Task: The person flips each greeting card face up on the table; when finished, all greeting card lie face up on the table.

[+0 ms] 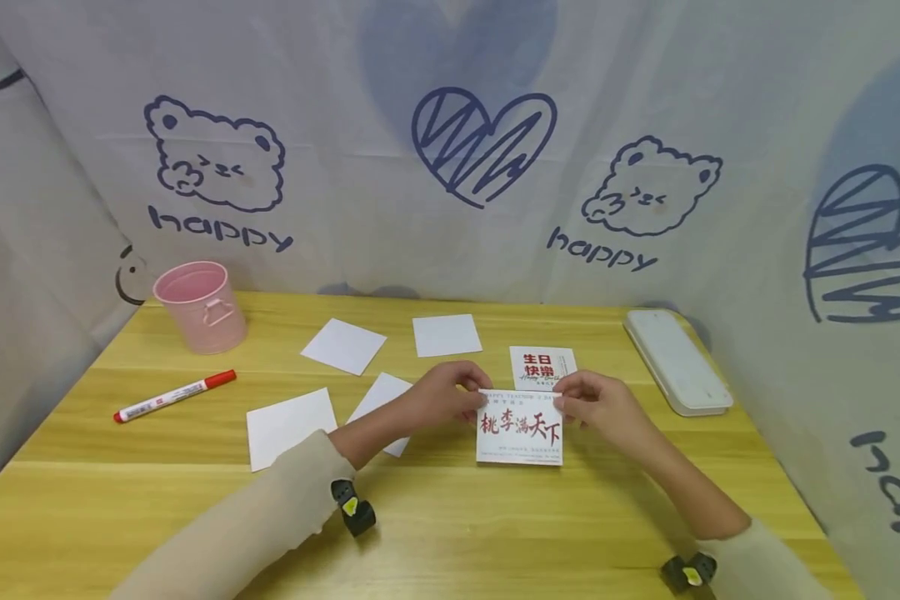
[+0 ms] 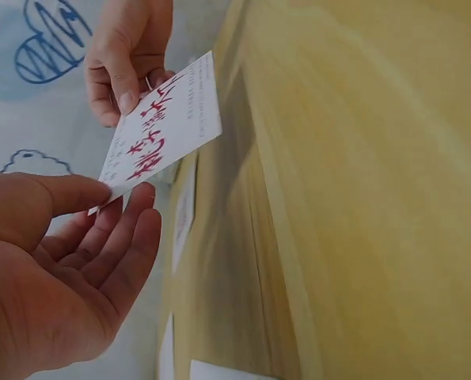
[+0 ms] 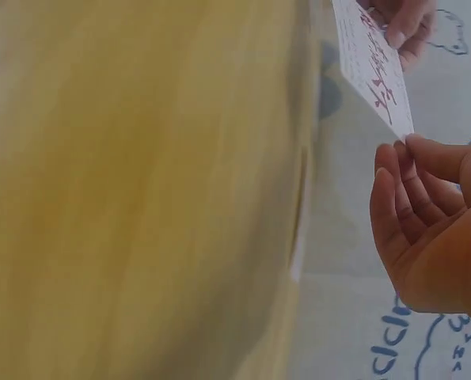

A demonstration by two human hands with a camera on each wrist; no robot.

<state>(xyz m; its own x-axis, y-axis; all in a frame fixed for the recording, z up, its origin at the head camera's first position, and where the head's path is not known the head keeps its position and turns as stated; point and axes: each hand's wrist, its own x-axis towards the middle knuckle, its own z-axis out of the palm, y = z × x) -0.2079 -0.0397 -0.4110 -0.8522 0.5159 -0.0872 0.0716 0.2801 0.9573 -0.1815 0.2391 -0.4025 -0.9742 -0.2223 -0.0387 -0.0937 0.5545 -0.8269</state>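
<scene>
A white greeting card (image 1: pixel 519 446) printed with red Chinese characters is held up off the table between both hands. My left hand (image 1: pixel 450 392) pinches its upper left corner between thumb and fingers. At the upper right corner, my right hand (image 1: pixel 598 407) pinches it the same way. In the left wrist view the card (image 2: pixel 172 119) tilts above the wood, and the left thumb lies on its printed face. The right wrist view shows the right thumb and fingertips at one corner of the card (image 3: pixel 377 75). Just behind it, a second red-printed card (image 1: pixel 542 363) lies on the table, partly covered.
Several blank-looking white cards, one of them (image 1: pixel 288 425) beside the left forearm, lie on the wooden table (image 1: pixel 435 542). A pink bucket (image 1: pixel 213 321) stands at the back left, with a red-capped marker (image 1: pixel 176 396) before it. A white case (image 1: pixel 675 362) lies at the right.
</scene>
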